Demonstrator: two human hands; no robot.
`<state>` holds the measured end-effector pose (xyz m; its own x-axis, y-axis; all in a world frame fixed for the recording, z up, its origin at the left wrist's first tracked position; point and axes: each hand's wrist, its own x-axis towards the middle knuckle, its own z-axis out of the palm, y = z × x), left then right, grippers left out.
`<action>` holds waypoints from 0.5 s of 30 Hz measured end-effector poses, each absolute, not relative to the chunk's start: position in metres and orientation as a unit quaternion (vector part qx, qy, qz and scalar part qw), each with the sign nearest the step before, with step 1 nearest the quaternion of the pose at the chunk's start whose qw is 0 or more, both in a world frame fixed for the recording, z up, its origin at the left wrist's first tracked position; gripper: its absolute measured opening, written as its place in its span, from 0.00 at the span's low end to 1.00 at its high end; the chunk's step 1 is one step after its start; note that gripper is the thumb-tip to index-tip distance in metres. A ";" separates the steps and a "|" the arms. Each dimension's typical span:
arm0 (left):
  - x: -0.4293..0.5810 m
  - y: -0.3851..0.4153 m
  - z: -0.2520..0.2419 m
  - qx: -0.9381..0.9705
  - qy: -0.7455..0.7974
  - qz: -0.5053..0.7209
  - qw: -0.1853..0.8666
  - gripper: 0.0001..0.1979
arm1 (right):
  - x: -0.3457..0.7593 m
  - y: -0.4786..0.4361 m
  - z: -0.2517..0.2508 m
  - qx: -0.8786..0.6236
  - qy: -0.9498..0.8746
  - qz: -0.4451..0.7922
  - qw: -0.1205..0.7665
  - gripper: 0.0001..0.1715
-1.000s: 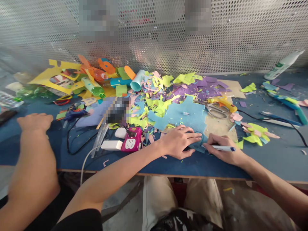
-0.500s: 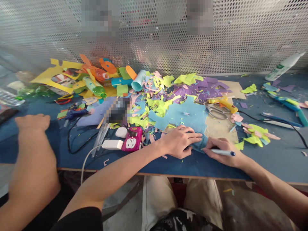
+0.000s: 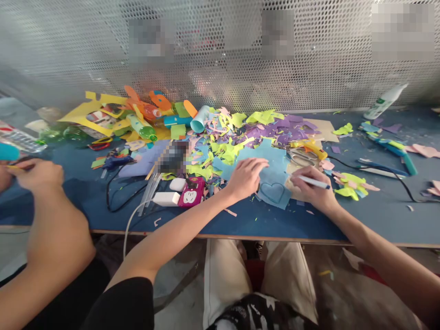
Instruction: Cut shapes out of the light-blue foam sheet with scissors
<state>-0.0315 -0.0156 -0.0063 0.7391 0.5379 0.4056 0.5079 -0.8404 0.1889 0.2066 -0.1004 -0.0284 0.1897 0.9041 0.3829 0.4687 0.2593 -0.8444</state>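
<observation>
Your left arm [image 3: 182, 231], bare below a short black sleeve [image 3: 120, 306], reaches forward and inward from the lower left, and your left hand [image 3: 248, 178] is palm down, its fingers [image 3: 258, 164] stretched out close together and pointing away from you and to the right. Your right arm [image 3: 373, 243] comes in bare from the lower right, angled toward the middle, with your right hand [image 3: 315, 189] curled in a pinched writing grip that faces left. The two hands are near each other, not touching.
</observation>
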 end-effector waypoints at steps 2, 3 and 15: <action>-0.032 -0.013 -0.005 0.917 0.320 0.236 -0.003 0.22 | 0.209 -0.098 -0.020 -0.557 -0.596 0.210 0.539 0.12; -0.031 -0.010 -0.004 0.914 0.331 0.233 -0.017 0.21 | 0.211 -0.095 -0.014 -0.538 -0.592 0.231 0.554 0.14; -0.004 0.055 -0.001 0.886 0.435 0.152 0.041 0.20 | 0.223 0.005 0.009 -0.522 -0.605 0.220 0.560 0.23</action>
